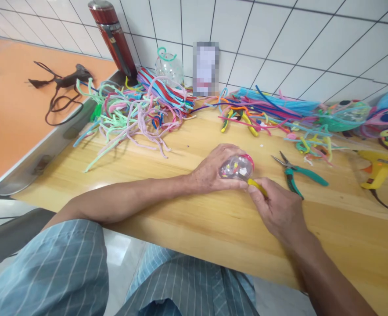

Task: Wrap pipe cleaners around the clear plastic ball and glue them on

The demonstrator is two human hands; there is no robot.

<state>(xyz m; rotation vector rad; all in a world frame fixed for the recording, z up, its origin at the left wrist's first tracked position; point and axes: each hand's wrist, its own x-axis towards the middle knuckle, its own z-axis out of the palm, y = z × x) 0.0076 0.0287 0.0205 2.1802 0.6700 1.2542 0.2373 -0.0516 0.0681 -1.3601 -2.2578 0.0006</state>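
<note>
My left hand is wrapped round a clear plastic ball. Small colourful bits show in or behind its clear wall, and a pink strip runs along its right edge. Closed on a slim yellow object, my right hand sits just right of the ball. The tip of the yellow object meets the ball's lower right side; most of its length is hidden by my fingers, so its kind is unclear. Teal-handled needle-nose pliers lie with jaws apart beyond my right hand.
Loose pipe cleaners pile up at the back left, beside a red thermos. A phone leans on the tiled wall. Yellow-handled pliers lie at the back. A yellow glue gun with its cord rests at the right.
</note>
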